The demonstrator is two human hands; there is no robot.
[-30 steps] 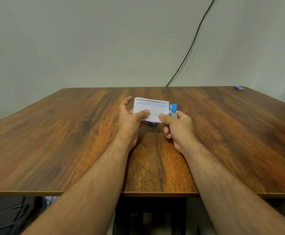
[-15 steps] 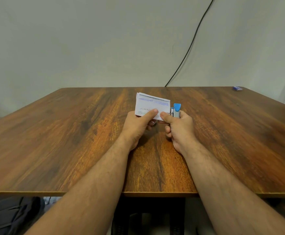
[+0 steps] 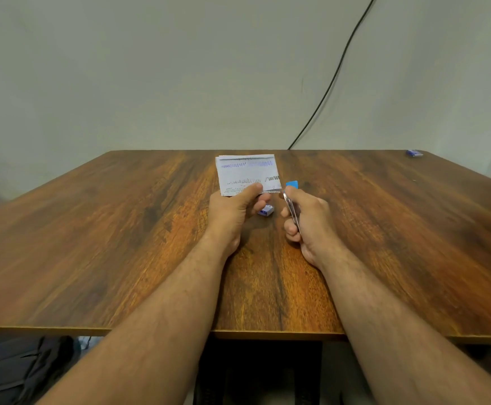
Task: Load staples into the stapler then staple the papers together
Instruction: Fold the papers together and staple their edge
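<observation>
The left hand (image 3: 234, 207) pinches the scribbled white papers (image 3: 247, 173) mid-table; the right hand (image 3: 307, 217) grips the blue-tipped metal stapler (image 3: 291, 200) beside their edge.

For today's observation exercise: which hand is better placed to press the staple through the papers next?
The right hand, probably: it already grips the stapler beside the papers' near corner, while the left hand holds them.

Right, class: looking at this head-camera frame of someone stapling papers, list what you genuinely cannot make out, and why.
- Stapler: mostly hidden inside the right hand; whether staples are loaded cannot be seen.
- Papers: the scribbles are too small to read; the lower edge is covered by the left hand.
- Small box: partly behind the left fingers, label illegible.
- Blue object at the table's far corner: too small to identify.
</observation>
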